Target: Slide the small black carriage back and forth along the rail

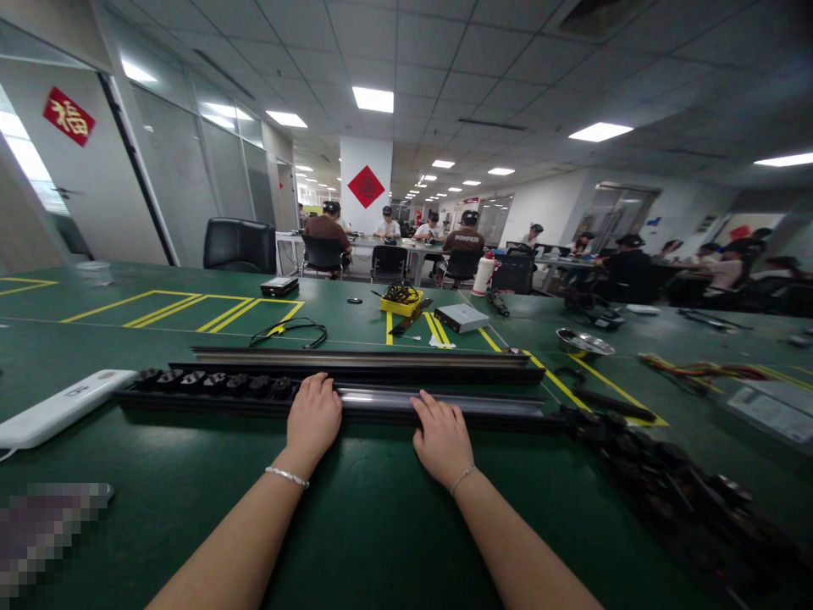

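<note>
Both forearms reach forward from the bottom edge, angled toward each other, palms down. The left hand (314, 419) lies over the middle of a long black rail (508, 407), fingers together and bent over it, just right of a row of black pieces (216, 384). The right hand (443, 434) touches the same rail farther right, fingers slightly spread on its glossy strip (374, 396). Each wrist wears a thin bracelet. Whether either grip closes on the rail or merely rests there, I cannot tell: the thumbs and undersides are poorly seen.

The rail lies crosswise on the worktop (381, 525), with a second black rail (432, 373) just behind. A pixelated patch masks a flat object at lower left; a white bar (69, 408) is cut by the left edge, and the dark heap (686, 491) at right is blurred.

The worktop is green, marked with yellow lines (174, 296). Beyond stand a black chair (239, 246) and people seated at farther tables, under ceiling lights, with a red diamond (367, 186) on a pillar
</note>
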A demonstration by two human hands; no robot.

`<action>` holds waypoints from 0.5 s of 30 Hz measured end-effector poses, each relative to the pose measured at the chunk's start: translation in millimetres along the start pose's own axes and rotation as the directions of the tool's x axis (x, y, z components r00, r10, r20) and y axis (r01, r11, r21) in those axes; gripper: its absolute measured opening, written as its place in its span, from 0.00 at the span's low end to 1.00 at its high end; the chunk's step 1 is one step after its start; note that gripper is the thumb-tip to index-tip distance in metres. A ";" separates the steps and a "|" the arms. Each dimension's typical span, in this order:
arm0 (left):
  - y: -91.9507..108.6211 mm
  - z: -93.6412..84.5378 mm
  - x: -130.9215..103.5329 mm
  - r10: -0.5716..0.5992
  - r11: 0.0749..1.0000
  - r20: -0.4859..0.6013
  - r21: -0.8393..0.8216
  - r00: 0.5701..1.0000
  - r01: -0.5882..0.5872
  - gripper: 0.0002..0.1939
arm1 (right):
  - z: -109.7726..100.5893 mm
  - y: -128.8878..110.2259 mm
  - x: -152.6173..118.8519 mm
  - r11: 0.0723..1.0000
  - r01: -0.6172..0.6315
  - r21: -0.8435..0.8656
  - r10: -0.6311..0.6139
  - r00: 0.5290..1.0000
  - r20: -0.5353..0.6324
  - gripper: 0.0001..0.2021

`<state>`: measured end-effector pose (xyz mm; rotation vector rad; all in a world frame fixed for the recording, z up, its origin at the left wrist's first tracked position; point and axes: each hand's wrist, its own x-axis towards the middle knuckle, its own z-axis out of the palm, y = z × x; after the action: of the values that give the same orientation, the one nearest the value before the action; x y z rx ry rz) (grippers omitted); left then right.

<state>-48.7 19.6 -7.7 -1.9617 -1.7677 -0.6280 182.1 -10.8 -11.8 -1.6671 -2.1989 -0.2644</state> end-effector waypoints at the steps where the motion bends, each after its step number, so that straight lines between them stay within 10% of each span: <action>1: 0.3 -0.7 0.5 0.024 1.000 0.006 -0.007 1.000 -0.024 0.19 | 0.1 0.1 -0.1 1.000 0.002 -0.005 -0.002 1.000 -0.002 0.24; 15: -4.2 8.7 3.3 0.046 0.999 -0.066 -0.025 0.997 -0.048 0.17 | -1.2 0.8 0.0 1.000 -0.003 -0.015 0.004 1.000 0.023 0.25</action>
<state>-52.2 27.8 -12.8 -1.9714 -1.6779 -0.6955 183.1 -11.1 -10.7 -1.6900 -2.2159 -0.2624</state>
